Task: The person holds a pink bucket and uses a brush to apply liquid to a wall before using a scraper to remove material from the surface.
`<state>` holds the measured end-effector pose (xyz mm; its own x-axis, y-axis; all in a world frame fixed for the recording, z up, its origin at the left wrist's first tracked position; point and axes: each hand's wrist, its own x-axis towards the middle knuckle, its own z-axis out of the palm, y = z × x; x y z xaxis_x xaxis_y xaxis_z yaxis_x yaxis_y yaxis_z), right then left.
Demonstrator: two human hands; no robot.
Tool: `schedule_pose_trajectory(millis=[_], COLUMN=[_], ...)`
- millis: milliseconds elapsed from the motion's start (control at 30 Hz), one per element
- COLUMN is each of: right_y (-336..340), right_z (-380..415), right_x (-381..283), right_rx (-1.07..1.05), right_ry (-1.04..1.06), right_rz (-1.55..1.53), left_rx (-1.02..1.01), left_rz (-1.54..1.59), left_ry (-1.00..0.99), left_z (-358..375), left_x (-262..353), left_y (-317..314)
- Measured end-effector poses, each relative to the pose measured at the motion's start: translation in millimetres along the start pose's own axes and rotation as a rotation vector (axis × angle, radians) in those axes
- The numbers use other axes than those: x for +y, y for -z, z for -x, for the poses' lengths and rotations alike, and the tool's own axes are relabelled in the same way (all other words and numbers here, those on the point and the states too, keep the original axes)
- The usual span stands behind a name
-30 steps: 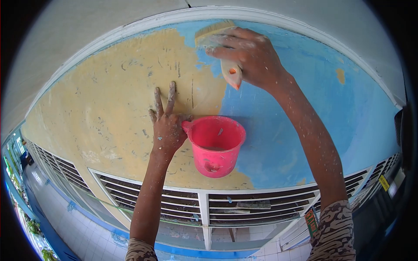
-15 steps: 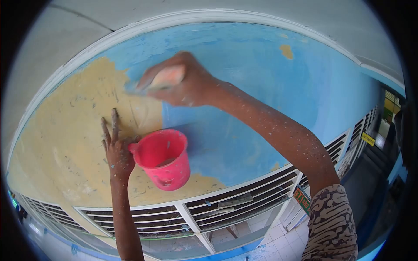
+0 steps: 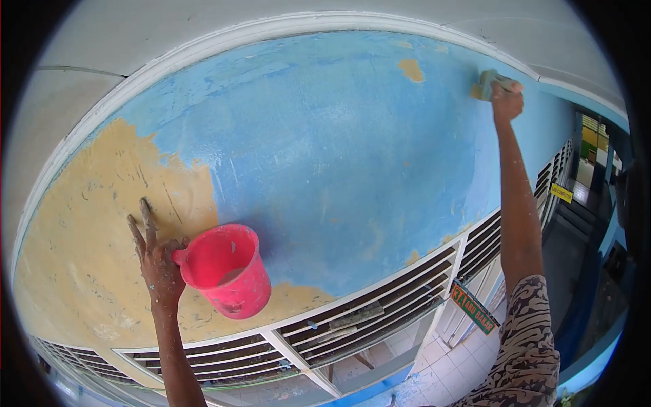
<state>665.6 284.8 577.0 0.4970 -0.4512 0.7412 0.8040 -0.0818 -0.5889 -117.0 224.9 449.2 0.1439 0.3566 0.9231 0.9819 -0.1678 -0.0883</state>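
A pink plastic dipper [image 3: 234, 295] hangs by its handle from my left hand [image 3: 163, 268], closed on it at the thumb side. Two fingers of that hand stretch up against the tan part of the wall [image 3: 88, 237]. Some pale content shows at the bottom of the dipper. Far up at the right, my right hand [image 3: 507, 105] grips a wide flat brush [image 3: 487, 87], grey-green with a tan edge, at the blue wall surface [image 3: 352, 149]. Blur hides the brush's finer details. Pale flecks dot both arms.
White-framed louvres [image 3: 369, 319] run below the wall, with loose flakes on the slats. A ceiling moulding [image 3: 325, 22] curves above. A green sign [image 3: 473, 306] and a yellow sign [image 3: 561, 192] stick out at the right, by a corridor.
My right hand has swept the brush from the tan-blue border far to the right. The view has turned right, so my left hand and the dipper appear lower and further left.
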Motion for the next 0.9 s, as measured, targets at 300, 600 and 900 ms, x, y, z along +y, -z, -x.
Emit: schedule_pose_trajectory(millis=[300,600,900], right_y=[163,39,47], right_z=[159,42,120], right_x=[-225,-6,57], right_rx=[-0.527,-0.409,-0.218], right_ry=[0.789,-0.487,-0.118], right_rz=[-0.971,-1.18,0.171], left_rx=[0.096,0.134,0.091], left_rz=[0.048,-0.116,-0.042], left_ry=[0.114,0.032,0.052], left_z=[-46,-97,-97], left_x=[66,129,151], left_y=[2,4,-20])
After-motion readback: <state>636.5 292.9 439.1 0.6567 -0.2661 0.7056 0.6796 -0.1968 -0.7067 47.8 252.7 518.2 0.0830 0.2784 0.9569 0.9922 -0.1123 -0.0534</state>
